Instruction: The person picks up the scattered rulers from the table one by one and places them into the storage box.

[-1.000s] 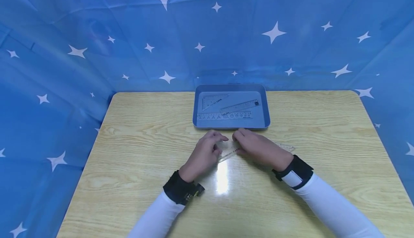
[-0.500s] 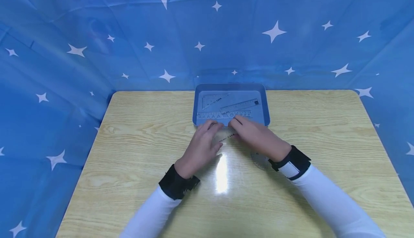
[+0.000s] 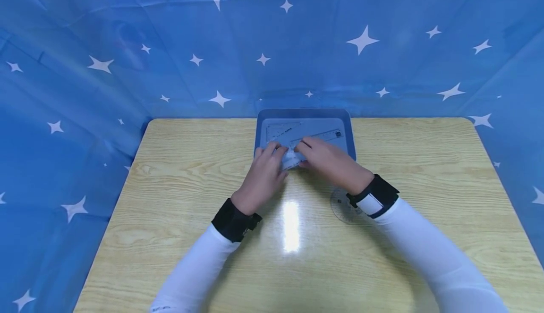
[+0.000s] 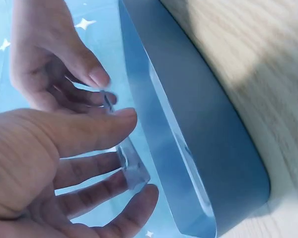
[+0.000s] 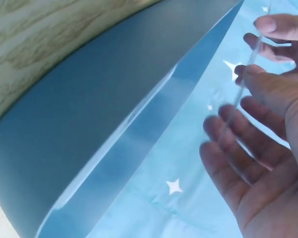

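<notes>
Protractor, clear and round, lies on the wood-grained table at four o'clock from the clear set square that my left hand and right hand both pinch over the near side of the blue tray, where a straight ruler lies beyond at two o'clock and a second set square at eleven.

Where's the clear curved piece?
Head view: the clear curved piece lies on the table, right of centre, in front of the tray, partly under the right wristband.
</notes>
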Available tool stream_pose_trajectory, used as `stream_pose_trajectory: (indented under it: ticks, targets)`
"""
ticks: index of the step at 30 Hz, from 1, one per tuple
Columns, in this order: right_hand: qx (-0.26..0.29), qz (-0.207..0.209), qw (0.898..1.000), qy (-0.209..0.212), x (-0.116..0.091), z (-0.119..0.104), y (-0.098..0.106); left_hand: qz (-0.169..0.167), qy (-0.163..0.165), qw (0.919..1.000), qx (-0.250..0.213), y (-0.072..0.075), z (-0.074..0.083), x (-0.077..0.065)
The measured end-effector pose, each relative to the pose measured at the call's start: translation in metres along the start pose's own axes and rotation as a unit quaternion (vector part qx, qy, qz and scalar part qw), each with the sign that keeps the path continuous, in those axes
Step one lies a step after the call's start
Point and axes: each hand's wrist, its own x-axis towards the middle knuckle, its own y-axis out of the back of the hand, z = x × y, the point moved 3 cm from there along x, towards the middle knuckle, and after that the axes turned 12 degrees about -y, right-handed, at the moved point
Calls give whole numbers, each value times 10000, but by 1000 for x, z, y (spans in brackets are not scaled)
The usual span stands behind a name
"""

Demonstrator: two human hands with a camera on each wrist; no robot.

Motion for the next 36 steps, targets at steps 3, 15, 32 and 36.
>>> stream_pose_trajectory:
  ticks: [3, 15, 32, 36]
  targets:
    - [-9, 38, 10000, 28, 4, 4, -2, -158, 67, 9999, -9, 0, -5, 7]
    - [-260, 32, 9994, -212, 17, 15, -4, -754, 585, 9954, 50, 6, -26, 36]
    - [-137, 692, 9975, 90, -4, 27, 1, -1015, 988, 9885, 524, -2, -68, 75]
    - [409, 713, 9959, 381, -19, 24, -4, -1065, 982, 9877, 584, -6, -74, 81]
